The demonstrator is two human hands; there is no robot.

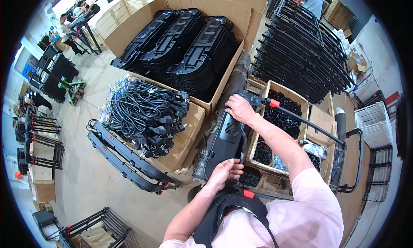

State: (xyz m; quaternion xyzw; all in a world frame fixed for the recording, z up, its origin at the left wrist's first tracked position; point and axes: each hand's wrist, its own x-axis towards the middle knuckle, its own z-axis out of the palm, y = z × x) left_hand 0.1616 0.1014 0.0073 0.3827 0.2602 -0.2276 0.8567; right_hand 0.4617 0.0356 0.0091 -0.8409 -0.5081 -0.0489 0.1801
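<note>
A long black plastic housing (pixel 226 134) with a vented panel lies in front of me on a worn, wrapped support. My right hand (pixel 241 109) is at its far end, fingers bent over the edge and gripping it. By the near end is my left hand (pixel 225 172), its fingers stretched out along the right side of the housing; what its fingertips touch is partly hidden. From the far end a black metal tube (pixel 312 126) with a red sleeve (pixel 274 103) runs right to a curved frame end (pixel 356 162). A second red sleeve (pixel 248 193) shows close to my body.
Left stands a carton (pixel 189 138) piled with black power cords (pixel 144 108); curved black frames (pixel 124 162) lean beside it. A large carton (pixel 232 78) of stacked black covers (pixel 202 50) is ahead. Right are a wooden bin (pixel 258 134) of small black parts and stacked tube frames (pixel 297 54).
</note>
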